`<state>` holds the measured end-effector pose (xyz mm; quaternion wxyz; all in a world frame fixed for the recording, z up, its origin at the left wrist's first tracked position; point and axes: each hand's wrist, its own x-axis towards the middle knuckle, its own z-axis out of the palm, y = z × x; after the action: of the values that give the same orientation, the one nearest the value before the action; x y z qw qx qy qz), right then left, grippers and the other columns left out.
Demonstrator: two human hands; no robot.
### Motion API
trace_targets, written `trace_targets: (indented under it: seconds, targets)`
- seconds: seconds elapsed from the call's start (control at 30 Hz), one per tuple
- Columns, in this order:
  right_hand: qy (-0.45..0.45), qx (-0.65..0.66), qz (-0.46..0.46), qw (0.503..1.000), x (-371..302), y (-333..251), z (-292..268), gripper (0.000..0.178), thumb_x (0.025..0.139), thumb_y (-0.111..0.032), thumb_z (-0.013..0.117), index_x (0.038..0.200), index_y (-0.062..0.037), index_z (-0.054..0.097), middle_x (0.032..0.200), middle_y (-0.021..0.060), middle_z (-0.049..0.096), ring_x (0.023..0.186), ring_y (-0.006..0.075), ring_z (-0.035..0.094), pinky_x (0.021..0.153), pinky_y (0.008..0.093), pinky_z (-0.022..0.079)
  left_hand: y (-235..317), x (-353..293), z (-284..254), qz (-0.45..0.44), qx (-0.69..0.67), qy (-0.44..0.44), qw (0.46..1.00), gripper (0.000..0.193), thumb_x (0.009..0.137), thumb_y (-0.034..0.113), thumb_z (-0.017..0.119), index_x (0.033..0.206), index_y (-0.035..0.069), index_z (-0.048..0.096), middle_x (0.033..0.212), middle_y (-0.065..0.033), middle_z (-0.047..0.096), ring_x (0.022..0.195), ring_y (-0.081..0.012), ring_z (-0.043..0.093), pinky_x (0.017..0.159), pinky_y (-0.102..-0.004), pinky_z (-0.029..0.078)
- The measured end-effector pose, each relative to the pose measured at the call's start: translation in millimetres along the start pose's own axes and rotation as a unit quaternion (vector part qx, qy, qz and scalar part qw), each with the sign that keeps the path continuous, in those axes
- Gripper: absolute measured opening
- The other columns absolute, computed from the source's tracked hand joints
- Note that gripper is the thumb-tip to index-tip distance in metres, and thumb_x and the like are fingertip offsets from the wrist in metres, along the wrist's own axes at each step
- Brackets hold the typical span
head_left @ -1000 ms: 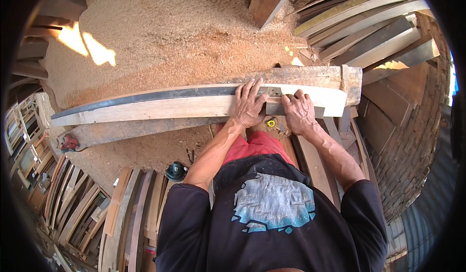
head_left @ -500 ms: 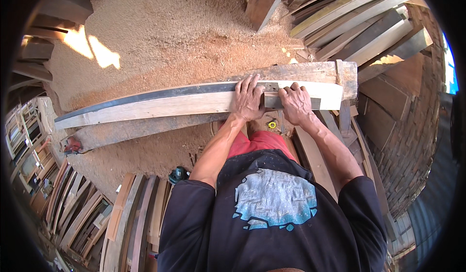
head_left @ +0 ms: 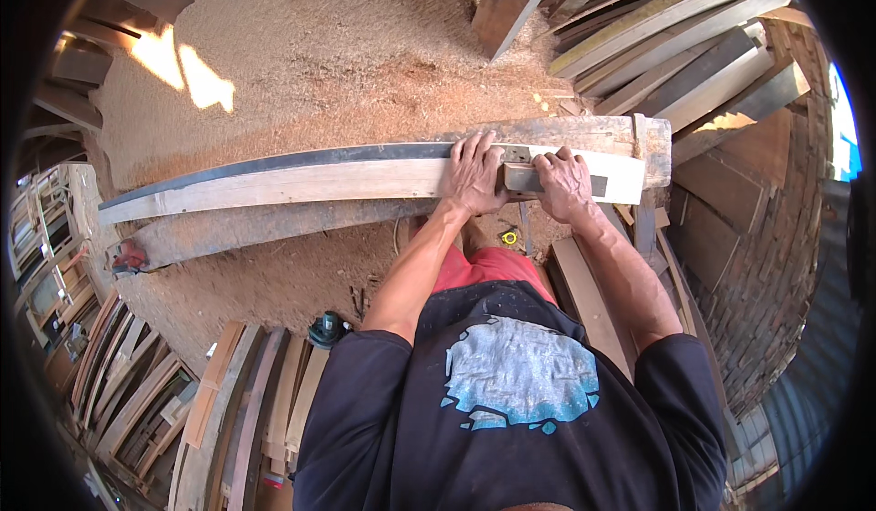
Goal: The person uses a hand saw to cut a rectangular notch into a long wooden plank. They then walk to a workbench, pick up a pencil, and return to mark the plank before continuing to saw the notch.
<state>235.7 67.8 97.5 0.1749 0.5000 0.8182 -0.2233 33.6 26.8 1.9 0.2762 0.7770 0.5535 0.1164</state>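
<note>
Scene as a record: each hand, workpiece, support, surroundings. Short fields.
left hand: laid across the pale plank and dark strip
right hand: fingers curled over the dark block
workpiece: pale plank, long; dark strip along its far side
support: weathered beam under the plank
near the legs: small yellow object
left of the legs: dark teal tool
floor: sawdust

The right hand (head_left: 568, 187) hides part of the dark block (head_left: 522, 179), the pale plank (head_left: 310, 182) covers part of the worktop (head_left: 584, 131), the lower edge cuts off the lower-left boards (head_left: 213, 411), and the red object (head_left: 130, 255), perhaps a tool, is too small to tell.
</note>
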Motion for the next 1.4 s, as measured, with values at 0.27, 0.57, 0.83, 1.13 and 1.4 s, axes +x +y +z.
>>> trace_targets:
  seconds: [0.27,0.57,0.83,1.13,1.4]
  targets:
    - [0.015,-0.006,-0.002,1.000,-0.5,2.2,10.7,0.039,0.072,-0.010,0.071,0.109,-0.0063,0.061,0.107,0.0113,0.069,0.112,0.0322,0.059,0.093,0.0449,0.045,-5.0,-3.6,10.4,0.010,-0.009,0.022,1.000,0.077,0.067,0.036,0.072,0.132,0.005,0.046,0.154,-0.0221,0.038,0.147,-0.0389,0.030,0.121,-0.0552,0.018]
    - [0.077,0.048,0.021,0.996,1.6,10.6,24.1,0.042,0.072,-0.015,0.079,0.108,-0.0052,0.061,0.101,0.0148,0.070,0.102,0.0376,0.062,0.088,0.0483,0.051,3.8,-4.6,-12.9,0.027,0.055,-0.051,0.997,0.115,0.064,0.048,0.079,0.158,0.007,0.025,0.157,-0.0210,0.033,0.148,-0.0392,0.026,0.120,-0.0614,0.013]
    - [-0.015,0.088,0.033,0.995,-9.7,10.5,10.1,0.047,0.071,-0.016,0.079,0.110,0.0003,0.059,0.092,0.0252,0.069,0.093,0.0454,0.064,0.088,0.0507,0.050,6.4,-7.9,-8.0,0.012,0.094,-0.133,0.987,0.126,0.053,0.027,0.089,0.158,0.007,0.023,0.147,-0.0204,0.040,0.142,-0.0404,0.034,0.119,-0.0588,0.017]
    - [0.006,0.130,0.013,0.991,-73.4,-14.6,32.7,0.048,0.073,-0.015,0.079,0.114,0.0003,0.061,0.101,0.0245,0.066,0.098,0.0434,0.061,0.092,0.0495,0.048,50.7,-128.4,0.9,-0.053,-0.181,-0.004,0.982,0.073,0.076,0.023,0.078,0.139,0.003,0.045,0.143,-0.0273,0.046,0.138,-0.0413,0.041,0.115,-0.0538,0.031]
    - [-0.015,0.037,-0.010,0.999,-96.2,-55.7,52.5,0.057,0.070,-0.008,0.077,0.124,-0.0049,0.057,0.117,0.0178,0.058,0.112,0.0373,0.057,0.093,0.0481,0.048,73.3,-164.7,70.5,-0.228,-0.717,-0.035,0.658,0.073,0.089,0.036,0.078,0.142,0.001,0.044,0.126,-0.0101,0.061,0.117,-0.0197,0.059,0.100,-0.0355,0.049]
